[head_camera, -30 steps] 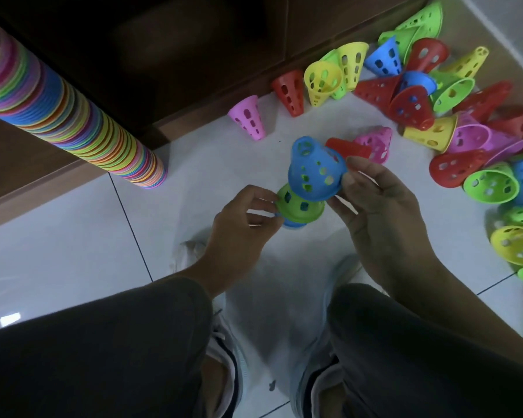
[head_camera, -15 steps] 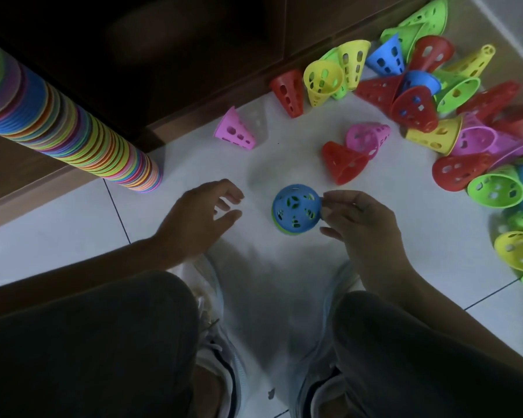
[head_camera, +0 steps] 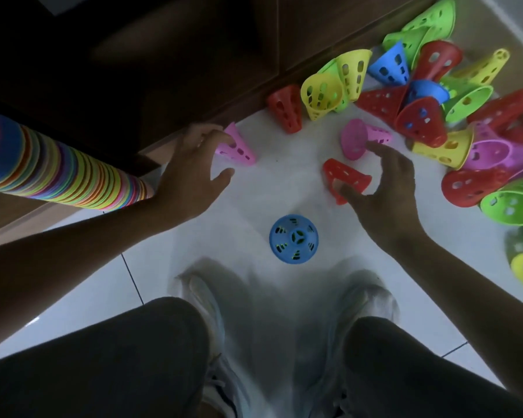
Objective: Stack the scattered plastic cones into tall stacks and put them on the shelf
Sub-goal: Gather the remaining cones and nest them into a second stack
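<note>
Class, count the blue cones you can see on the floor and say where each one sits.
3. One blue cone stands alone between the hands; a second lies in the pile near the cabinet; a third is wedged just below it. Others may be hidden at the right edge.

Open floor (head_camera: 284,188) surrounds the blue cone (head_camera: 293,238); cone pile (head_camera: 453,122) blocks the right edge, tall stack (head_camera: 61,173) and cabinet (head_camera: 163,70) the far-left

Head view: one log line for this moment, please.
left hand: reaching, fingers at pink cone | right hand: fingers around red cone | blue cone stack: standing on floor, unheld | tall stack: left
</note>
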Action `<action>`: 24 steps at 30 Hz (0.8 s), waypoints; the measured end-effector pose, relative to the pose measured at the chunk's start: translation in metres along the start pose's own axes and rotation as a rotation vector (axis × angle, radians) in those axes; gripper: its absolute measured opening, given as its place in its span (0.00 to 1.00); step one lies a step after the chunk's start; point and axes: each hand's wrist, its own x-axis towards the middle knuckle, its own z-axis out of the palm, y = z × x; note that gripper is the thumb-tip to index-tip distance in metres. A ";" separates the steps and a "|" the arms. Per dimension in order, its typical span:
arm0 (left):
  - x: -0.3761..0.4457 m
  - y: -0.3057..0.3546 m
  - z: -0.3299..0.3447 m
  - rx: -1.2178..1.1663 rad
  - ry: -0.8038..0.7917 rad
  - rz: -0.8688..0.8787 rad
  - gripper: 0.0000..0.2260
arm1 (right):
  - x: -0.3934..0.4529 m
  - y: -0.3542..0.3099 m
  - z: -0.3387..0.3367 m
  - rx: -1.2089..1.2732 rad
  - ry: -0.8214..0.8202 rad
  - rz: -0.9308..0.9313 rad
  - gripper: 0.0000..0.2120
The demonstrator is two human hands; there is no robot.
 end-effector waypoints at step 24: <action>0.040 0.006 0.006 -0.437 -0.096 -0.189 0.27 | 0.057 0.020 0.018 -0.488 -0.179 -0.223 0.51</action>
